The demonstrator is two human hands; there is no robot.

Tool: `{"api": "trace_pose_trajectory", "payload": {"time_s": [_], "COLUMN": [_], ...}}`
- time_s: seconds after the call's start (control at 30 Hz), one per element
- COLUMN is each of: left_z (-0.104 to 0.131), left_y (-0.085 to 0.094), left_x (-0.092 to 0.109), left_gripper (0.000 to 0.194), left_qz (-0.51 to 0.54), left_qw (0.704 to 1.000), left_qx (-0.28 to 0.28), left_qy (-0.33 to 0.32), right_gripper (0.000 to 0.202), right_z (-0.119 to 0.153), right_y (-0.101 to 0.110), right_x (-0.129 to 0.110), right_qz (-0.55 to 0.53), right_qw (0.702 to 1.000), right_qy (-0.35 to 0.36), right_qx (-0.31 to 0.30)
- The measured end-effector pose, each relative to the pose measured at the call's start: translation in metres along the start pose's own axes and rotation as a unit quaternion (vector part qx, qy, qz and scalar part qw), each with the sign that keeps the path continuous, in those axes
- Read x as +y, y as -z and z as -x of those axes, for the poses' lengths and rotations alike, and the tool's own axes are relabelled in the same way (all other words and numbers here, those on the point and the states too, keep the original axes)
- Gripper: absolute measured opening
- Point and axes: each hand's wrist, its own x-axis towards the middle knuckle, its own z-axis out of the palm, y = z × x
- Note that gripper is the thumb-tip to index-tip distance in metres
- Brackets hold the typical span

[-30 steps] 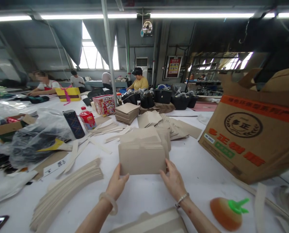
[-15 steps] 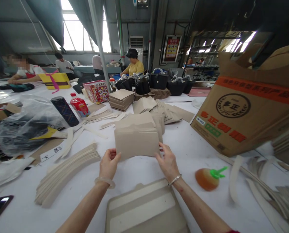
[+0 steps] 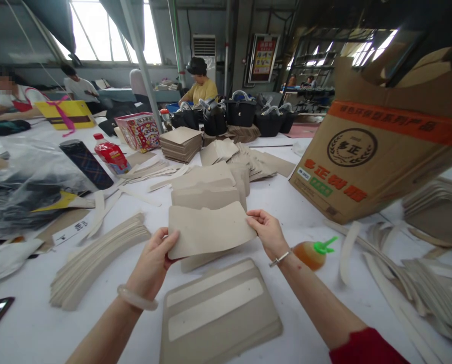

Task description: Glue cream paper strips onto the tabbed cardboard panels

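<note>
Your left hand (image 3: 153,257) and right hand (image 3: 268,233) pinch a beige board (image 3: 209,230) by its ends.
You hold it forward over the table (image 3: 302,341); the squeeze bottle (image 3: 307,254) contains amber liquid, the carton's (image 3: 332,174) contents are unclear.

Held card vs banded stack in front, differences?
Held card: between left hand and right hand; stack: on the table.
Held card bows; stack looks flat.
Held card is plain; stack's top has a pale band.
Both are greyish beige.
</note>
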Motion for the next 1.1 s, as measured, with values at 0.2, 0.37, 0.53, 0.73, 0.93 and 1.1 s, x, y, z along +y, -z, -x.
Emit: {"api": "trace_pose_trajectory", "payload": {"time_s": [0.2, 0.37, 0.53, 0.73, 0.93, 1.1], "left_z": [-0.026, -0.035, -0.03, 0.01, 0.064, 0.1], "left_y": [-0.035, -0.061, -0.086, -0.082, -0.055, -0.029], "left_x": [0.017, 0.028, 0.042, 0.09, 0.076, 0.019], "left_gripper": [0.013, 0.007, 0.008, 0.014, 0.034, 0.051], "left_qz": [0.09, 0.128, 0.139, 0.131, 0.114, 0.123], "left_qw": [0.995, 0.989, 0.985, 0.982, 0.992, 0.983], "left_qx": [-0.043, -0.078, -0.102, -0.107, -0.011, 0.094], "left_qy": [0.002, 0.001, -0.016, -0.088, -0.048, 0.098], "right_gripper": [0.027, 0.016, 0.011, 0.022, 0.061, 0.064], "right_z": [0.004, 0.06, 0.047, 0.009, 0.046, 0.106], "right_y": [0.005, -0.009, -0.036, -0.034, 0.008, 0.047], "right_x": [-0.02, -0.05, -0.033, -0.008, -0.04, -0.071], "right_qz": [0.119, 0.178, 0.285, 0.233, 0.023, -0.208], "right_qw": [0.984, 0.939, 0.887, 0.92, 0.963, 0.944], "right_qy": [0.121, 0.246, 0.21, 0.107, 0.006, -0.175], "right_qx": [0.046, -0.162, -0.296, -0.297, -0.268, -0.186]}}
